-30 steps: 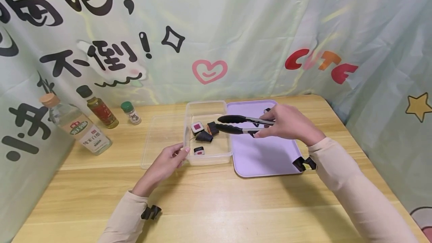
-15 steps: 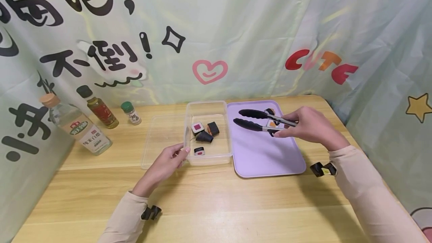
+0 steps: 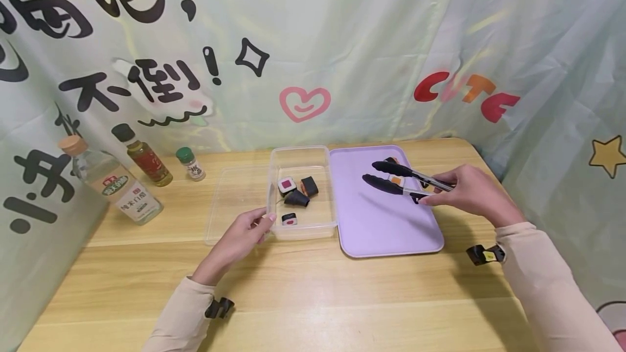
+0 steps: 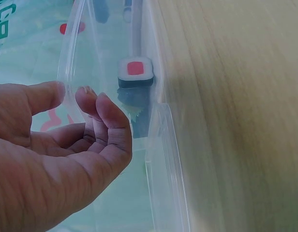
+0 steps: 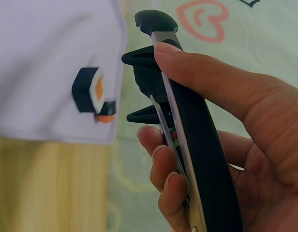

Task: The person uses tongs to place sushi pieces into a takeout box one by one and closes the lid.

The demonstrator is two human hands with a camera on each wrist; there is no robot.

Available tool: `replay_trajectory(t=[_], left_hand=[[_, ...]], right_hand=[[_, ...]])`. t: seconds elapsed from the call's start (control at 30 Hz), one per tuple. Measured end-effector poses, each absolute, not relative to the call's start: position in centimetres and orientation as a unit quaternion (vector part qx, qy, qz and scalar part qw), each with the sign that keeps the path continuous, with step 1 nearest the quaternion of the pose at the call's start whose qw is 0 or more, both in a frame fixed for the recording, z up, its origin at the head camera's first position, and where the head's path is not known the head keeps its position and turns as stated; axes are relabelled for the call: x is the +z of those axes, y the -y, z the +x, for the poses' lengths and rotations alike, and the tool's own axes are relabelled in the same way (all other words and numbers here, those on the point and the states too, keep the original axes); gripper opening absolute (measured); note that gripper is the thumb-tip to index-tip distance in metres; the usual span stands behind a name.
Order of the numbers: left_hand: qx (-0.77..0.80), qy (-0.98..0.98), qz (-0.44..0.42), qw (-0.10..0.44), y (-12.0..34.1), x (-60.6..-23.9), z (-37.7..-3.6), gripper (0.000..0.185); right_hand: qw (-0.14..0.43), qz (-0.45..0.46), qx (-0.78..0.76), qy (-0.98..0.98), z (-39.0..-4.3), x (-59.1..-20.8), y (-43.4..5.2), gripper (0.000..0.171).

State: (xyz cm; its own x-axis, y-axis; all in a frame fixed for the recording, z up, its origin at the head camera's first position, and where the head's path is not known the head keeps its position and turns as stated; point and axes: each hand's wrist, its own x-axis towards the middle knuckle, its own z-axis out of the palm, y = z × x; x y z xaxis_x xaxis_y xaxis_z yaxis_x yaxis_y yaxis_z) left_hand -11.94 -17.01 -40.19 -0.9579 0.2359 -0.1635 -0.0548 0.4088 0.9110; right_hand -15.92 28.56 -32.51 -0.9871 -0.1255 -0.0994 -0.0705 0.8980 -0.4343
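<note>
My left hand [image 3: 242, 238] pinches the left wall of a clear plastic box [image 3: 305, 227] near its front corner; the left wrist view shows thumb and fingertips at the rim. Inside the box lie several toy-like sushi pieces: a square roll with a pink centre [image 3: 286, 184], an orange-and-black piece [image 3: 309, 186], a dark cone-shaped piece [image 3: 296, 198] and a small roll [image 3: 289, 219]. My right hand [image 3: 467, 192] grips black-tipped metal tongs [image 3: 391, 186], their jaws apart with nothing between, over a purple tray [image 3: 386, 227]. Behind the tongs on the tray sits an orange-centred roll [image 5: 91, 91] beside another dark-and-orange piece [image 5: 105, 113].
A flat clear lid [image 3: 235, 200] lies left of the box. At the back left stand a large clear bottle [image 3: 119, 183], a slim oil bottle [image 3: 148, 162] and a green-capped shaker [image 3: 191, 164]. A printed curtain [image 3: 362, 58] hangs behind the wooden table [image 3: 313, 297].
My right hand and the tongs have moved right from over the box to over the tray, revealing the sushi there. My left hand keeps its hold on the box.
</note>
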Motion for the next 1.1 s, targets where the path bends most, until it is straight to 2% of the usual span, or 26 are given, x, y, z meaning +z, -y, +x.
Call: replay_trajectory(t=[0.13, 0.3, 0.37, 0.53, 1.1], left_hand=[[0.541, -0.829, 0.053, 0.135, 16.9, -40.1, -11.9, 0.045], [0.542, -0.827, 0.054, 0.136, 16.9, -40.0, -11.9, 0.044], [0.542, -0.827, 0.054, 0.136, 16.9, -40.1, -11.9, 0.044], [0.544, -0.827, 0.054, 0.134, 17.0, -40.1, -11.9, 0.046], [0.545, -0.825, 0.055, 0.136, 17.0, -40.3, -12.0, 0.043]], right_hand=[[0.059, -0.044, -0.226, -0.971, -15.9, -33.1, -29.5, 0.084], [0.055, -0.042, -0.242, -0.968, -15.8, -33.9, -30.4, 0.066], [0.058, -0.037, -0.245, -0.967, -15.8, -34.1, -30.6, 0.064], [0.065, -0.022, -0.248, -0.966, -15.8, -34.8, -31.2, 0.073], [0.076, 0.004, -0.250, -0.965, -15.5, -36.3, -32.3, 0.085]])
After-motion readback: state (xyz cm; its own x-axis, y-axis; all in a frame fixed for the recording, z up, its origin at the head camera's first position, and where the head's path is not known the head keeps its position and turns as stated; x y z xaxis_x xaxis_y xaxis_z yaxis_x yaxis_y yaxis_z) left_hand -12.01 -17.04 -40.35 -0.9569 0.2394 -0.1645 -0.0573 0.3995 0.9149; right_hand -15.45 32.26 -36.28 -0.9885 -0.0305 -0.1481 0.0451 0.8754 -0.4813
